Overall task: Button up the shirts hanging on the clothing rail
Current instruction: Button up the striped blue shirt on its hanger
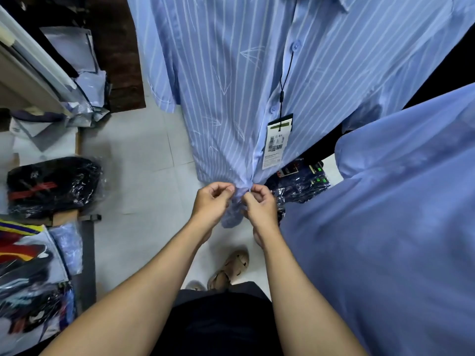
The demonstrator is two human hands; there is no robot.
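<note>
A light blue shirt with white stripes (pixel 226 86) hangs in front of me, its front placket running down the middle. Two buttons higher up the placket are done up. A white price tag (pixel 276 142) dangles from a black cord beside the placket. Low down at the hem, my left hand (pixel 212 201) pinches the left edge of the placket. My right hand (pixel 259 204) pinches the right edge just beside it. The fabric is bunched between the two hands, and the button there is hidden by my fingers. A second, plain blue shirt (pixel 385 227) hangs close on my right.
Bagged folded clothes lie stacked on the left, among them a dark pack (pixel 51 186) and light shirts (pixel 38 140). More dark bagged garments (pixel 300 186) sit on the floor behind the shirt. The tiled floor (pixel 144 176) and my sandalled foot (pixel 231 268) show below.
</note>
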